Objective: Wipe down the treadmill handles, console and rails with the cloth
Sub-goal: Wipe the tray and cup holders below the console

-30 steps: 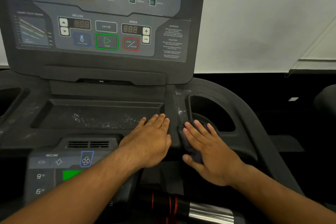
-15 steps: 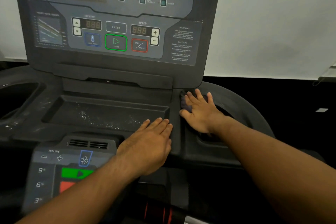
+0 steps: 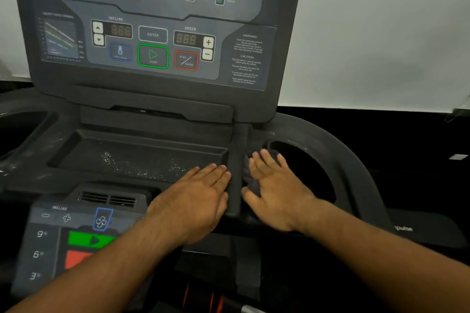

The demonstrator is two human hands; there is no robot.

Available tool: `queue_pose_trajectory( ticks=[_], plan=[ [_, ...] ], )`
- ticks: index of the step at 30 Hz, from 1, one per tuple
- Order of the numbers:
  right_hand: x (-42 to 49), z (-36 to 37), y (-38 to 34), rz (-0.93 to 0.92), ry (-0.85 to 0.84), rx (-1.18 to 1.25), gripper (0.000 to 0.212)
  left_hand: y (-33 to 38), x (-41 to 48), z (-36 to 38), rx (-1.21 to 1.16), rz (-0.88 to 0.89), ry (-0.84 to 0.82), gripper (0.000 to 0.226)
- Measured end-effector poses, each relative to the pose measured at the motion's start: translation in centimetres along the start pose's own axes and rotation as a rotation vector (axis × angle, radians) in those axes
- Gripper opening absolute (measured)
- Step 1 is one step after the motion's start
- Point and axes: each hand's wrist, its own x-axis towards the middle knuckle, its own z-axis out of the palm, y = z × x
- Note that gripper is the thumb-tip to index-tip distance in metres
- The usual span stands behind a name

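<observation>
A dark grey treadmill console [image 3: 152,40] with buttons and displays rises in front of me. Below it lies a shallow tray [image 3: 137,157] speckled with white dust. My left hand [image 3: 195,201] rests flat, fingers together, on the tray's right front edge and holds nothing. My right hand [image 3: 277,190] presses flat on a dark cloth [image 3: 251,183], which shows only at the fingers' left side. The cloth lies on the ridge between the tray and the right cup holder [image 3: 310,168].
A lower control panel [image 3: 66,234] with incline keys, a fan button and green and red buttons sits at lower left. A second cup holder [image 3: 20,129] is at far left. The curved right rail [image 3: 356,173] wraps the cup holder. A pale wall stands behind.
My right hand with the cloth slid away toward the console base, then back toward me along the ridge beside the cup holder. My left hand stayed in place.
</observation>
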Motion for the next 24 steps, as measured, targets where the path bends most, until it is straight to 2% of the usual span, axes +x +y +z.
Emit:
queue_pose_trajectory(
  ticks=[3,7,11,15,22,24],
  plan=[
    [-2.3,0.8,-0.6,-0.034,-0.011,0.042,0.071,0.0,0.0,0.1,-0.005,0.011,-0.001,0.076],
    [0.7,0.2,0.4,0.034,0.001,0.085,0.069,0.1,0.0,-0.2,-0.030,-0.003,-0.008,0.059],
    [6.7,-0.7,2.3,0.127,0.024,0.039,0.074,0.1,-0.1,-0.2,-0.033,-0.005,0.002,0.058],
    [10.5,-1.6,4.8,0.117,0.049,-0.007,0.071,-0.1,-0.3,-0.3,-0.045,0.008,-0.001,0.057],
    [6.7,-1.9,8.2,0.111,0.054,0.048,0.060,-0.2,-0.3,-0.6,-0.058,-0.001,-0.033,0.057],
    [4.0,-2.3,10.2,0.164,0.026,0.029,0.060,-0.1,-0.3,-0.5,-0.053,0.003,-0.034,0.069]
  ],
)
